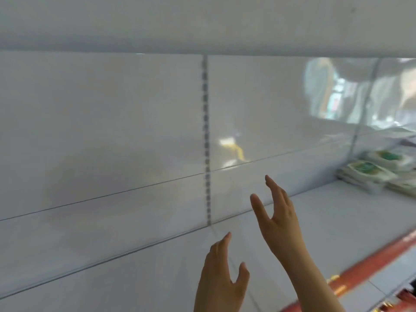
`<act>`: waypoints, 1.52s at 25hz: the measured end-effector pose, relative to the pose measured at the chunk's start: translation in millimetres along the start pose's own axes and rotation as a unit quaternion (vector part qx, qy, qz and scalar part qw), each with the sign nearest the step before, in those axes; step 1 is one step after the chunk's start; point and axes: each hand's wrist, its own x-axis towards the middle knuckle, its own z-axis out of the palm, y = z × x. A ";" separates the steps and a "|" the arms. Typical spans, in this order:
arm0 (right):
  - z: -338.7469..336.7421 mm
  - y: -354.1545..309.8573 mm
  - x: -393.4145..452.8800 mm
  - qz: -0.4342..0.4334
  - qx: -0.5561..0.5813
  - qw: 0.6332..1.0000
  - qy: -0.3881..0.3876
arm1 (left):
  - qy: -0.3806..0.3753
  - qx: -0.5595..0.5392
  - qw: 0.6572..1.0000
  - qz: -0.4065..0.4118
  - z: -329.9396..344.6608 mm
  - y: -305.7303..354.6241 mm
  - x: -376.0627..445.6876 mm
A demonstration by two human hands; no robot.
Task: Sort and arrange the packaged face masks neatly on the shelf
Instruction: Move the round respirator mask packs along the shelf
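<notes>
Several packaged face masks (380, 171), white packs with green labels, lie stacked at the far right of the white shelf (337, 221). My right hand (276, 212) is raised above the shelf with fingers straight and spread, holding nothing, well to the left of the packs. Lower and closer to me, my left hand (221, 275) is also open and empty, fingers pointing up toward the shelf's back panel. The view is blurred.
A white back panel (101, 131) with a slotted upright (206, 136) rises behind the shelf. A red price strip (364, 264) runs along the shelf's front edge at the right. Another shelf board (202, 23) hangs overhead. A glossy reflection (351, 93) shows at the upper right.
</notes>
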 end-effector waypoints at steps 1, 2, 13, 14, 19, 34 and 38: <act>-28.4 20.1 6.5 0.006 -0.011 1.000 0.011 | -0.008 0.001 1.000 0.010 24.8 23.0 6.3; -62.3 44.4 14.2 0.011 -0.024 0.999 0.023 | -0.018 -0.007 1.000 0.019 55.6 49.4 12.2; -299.6 246.5 94.8 0.096 -0.110 0.987 0.070 | -0.091 -0.040 0.994 0.039 298.5 227.3 96.1; -305.2 260.7 104.8 0.098 -0.118 0.986 0.067 | -0.093 -0.041 0.994 0.034 309.9 231.8 105.1; -287.2 343.5 180.6 0.105 -0.199 0.974 -0.007 | -0.117 -0.058 0.991 0.008 349.2 241.0 157.3; -242.6 418.9 259.7 0.117 -0.200 0.972 -0.029 | -0.135 -0.521 0.805 -0.251 403.5 269.8 311.3; -239.8 419.1 241.0 -0.007 -0.091 0.977 -0.195 | 0.013 -0.503 0.824 -0.262 414.3 265.0 331.4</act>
